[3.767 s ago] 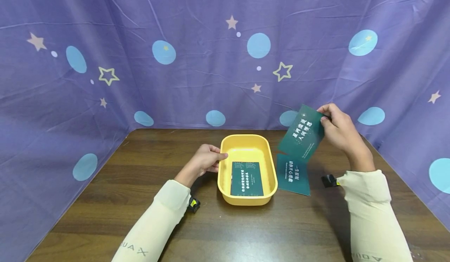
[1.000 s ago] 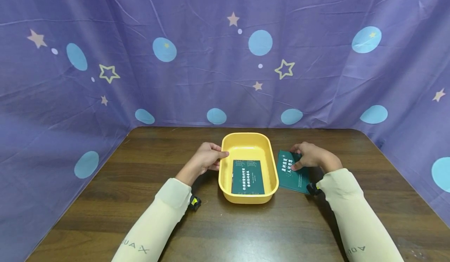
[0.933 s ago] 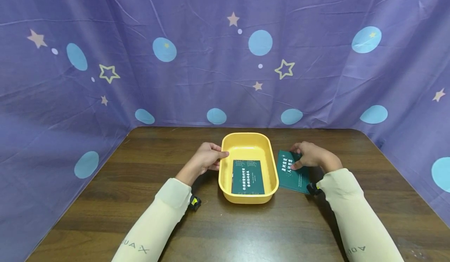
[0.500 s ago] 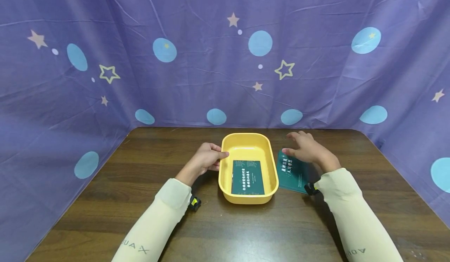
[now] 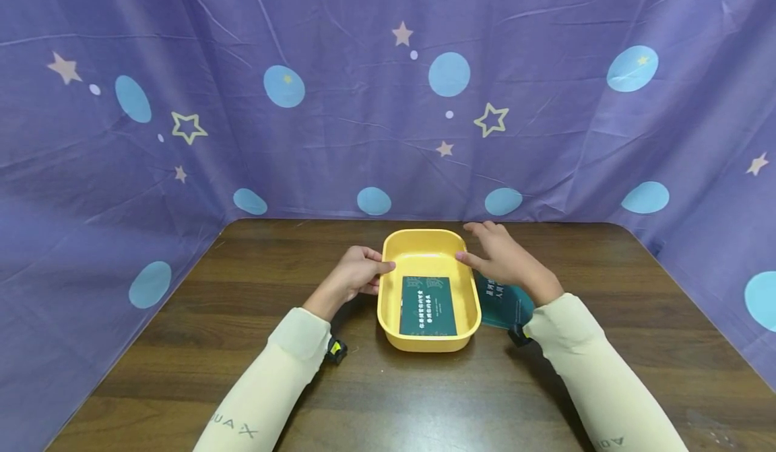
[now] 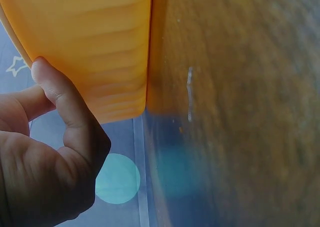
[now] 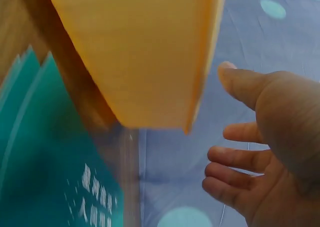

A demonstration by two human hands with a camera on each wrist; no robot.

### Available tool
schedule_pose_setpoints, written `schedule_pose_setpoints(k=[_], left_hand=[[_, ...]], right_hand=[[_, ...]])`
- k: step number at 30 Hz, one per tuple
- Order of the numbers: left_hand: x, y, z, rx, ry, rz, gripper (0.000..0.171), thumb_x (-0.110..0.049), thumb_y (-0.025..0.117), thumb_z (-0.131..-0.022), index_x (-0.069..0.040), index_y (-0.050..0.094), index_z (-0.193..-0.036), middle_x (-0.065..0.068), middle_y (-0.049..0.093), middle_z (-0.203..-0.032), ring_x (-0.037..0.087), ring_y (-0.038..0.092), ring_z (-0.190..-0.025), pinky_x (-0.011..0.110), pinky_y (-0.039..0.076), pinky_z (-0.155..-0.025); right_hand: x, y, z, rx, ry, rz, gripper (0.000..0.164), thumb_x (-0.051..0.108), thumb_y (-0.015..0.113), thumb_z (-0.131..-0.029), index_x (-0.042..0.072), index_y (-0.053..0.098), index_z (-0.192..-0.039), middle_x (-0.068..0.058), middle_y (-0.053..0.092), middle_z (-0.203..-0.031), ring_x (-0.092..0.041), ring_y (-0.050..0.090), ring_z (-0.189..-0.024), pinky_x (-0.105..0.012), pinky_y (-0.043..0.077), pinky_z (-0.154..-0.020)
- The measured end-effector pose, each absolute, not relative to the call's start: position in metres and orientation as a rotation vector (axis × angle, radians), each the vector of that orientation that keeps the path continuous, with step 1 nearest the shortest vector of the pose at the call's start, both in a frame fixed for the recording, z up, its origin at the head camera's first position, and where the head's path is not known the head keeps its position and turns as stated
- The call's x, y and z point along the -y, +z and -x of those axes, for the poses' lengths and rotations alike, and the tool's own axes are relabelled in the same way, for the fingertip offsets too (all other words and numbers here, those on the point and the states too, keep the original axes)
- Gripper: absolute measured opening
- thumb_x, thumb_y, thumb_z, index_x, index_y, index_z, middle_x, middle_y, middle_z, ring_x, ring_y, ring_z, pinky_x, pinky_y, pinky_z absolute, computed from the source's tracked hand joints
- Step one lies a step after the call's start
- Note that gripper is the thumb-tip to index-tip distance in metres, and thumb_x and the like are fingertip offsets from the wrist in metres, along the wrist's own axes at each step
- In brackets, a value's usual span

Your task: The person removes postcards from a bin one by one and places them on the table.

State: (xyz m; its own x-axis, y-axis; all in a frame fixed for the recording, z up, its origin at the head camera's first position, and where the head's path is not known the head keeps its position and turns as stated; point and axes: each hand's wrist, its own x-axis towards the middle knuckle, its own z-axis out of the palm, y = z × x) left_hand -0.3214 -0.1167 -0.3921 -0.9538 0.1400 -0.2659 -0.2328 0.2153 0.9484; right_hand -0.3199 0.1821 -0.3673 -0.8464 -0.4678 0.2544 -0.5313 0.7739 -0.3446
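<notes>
A yellow plastic basin (image 5: 427, 345) sits on the table, with a green card (image 5: 428, 307) printed in white characters lying inside. My left hand (image 5: 353, 275) grips its left rim, thumb over the edge and fingers on the outer wall. My right hand (image 5: 508, 259) hovers at the right rim, thumb and fingers spread, holding nothing; in the right wrist view the hand (image 7: 270, 152) is beside the basin's end wall (image 7: 145, 62). Beneath my right wrist lie stacked green cards (image 5: 509, 306), partly hidden by the hand; two pointed corners of them show in the right wrist view.
The brown wooden table (image 5: 254, 304) reaches back to a purple curtain (image 5: 339, 102) with stars and blue dots. Dark wrist cameras sit under both cream sleeves (image 5: 261, 384).
My right hand has set the raised card onto the other one on the table, let go, and moved left and away to the basin's right rim. The left hand stays put.
</notes>
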Motion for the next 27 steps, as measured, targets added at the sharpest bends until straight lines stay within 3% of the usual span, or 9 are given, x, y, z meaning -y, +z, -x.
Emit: schedule_pose_setpoints(k=[8,16,23,27], left_hand=[[0.117,-0.388,0.318,-2.191,1.797,0.064,0.03,-0.011,0.072,-0.088,0.003,0.052,-0.106,0.011,0.063,-0.073,0.011,0.056,-0.047,0.025,0.055,-0.045],[0.116,-0.393,0.321,-2.192,1.82,0.077,0.028,-0.009,0.072,-0.088,0.002,0.051,-0.102,0.01,0.061,-0.069,0.011,0.055,-0.045,0.023,0.053,-0.042],[0.116,-0.392,0.32,-2.189,1.824,0.078,0.027,-0.009,0.072,-0.088,0.001,0.051,-0.102,0.008,0.06,-0.068,0.01,0.054,-0.046,0.022,0.053,-0.042],[0.116,-0.392,0.32,-2.191,1.814,0.082,0.028,-0.009,0.073,-0.087,0.002,0.052,-0.103,0.009,0.06,-0.068,0.01,0.054,-0.046,0.022,0.053,-0.042]], right_hand=[[-0.149,-0.368,0.305,2.766,0.575,-0.916,0.072,0.048,0.065,-0.091,0.001,0.043,-0.141,-0.017,0.05,-0.131,-0.029,0.044,-0.118,-0.046,0.045,-0.099],[-0.134,-0.375,0.297,2.879,0.536,-1.013,0.087,0.056,0.072,-0.082,0.005,0.041,-0.145,-0.013,0.045,-0.141,-0.028,0.04,-0.129,-0.046,0.04,-0.105],[-0.127,-0.379,0.294,2.959,0.464,-1.077,0.093,0.059,0.072,-0.079,0.005,0.039,-0.147,-0.014,0.047,-0.141,-0.027,0.043,-0.128,-0.044,0.04,-0.106],[-0.125,-0.381,0.295,2.966,0.39,-1.103,0.096,0.063,0.072,-0.077,0.006,0.04,-0.147,-0.008,0.05,-0.14,-0.022,0.046,-0.126,-0.041,0.041,-0.106]])
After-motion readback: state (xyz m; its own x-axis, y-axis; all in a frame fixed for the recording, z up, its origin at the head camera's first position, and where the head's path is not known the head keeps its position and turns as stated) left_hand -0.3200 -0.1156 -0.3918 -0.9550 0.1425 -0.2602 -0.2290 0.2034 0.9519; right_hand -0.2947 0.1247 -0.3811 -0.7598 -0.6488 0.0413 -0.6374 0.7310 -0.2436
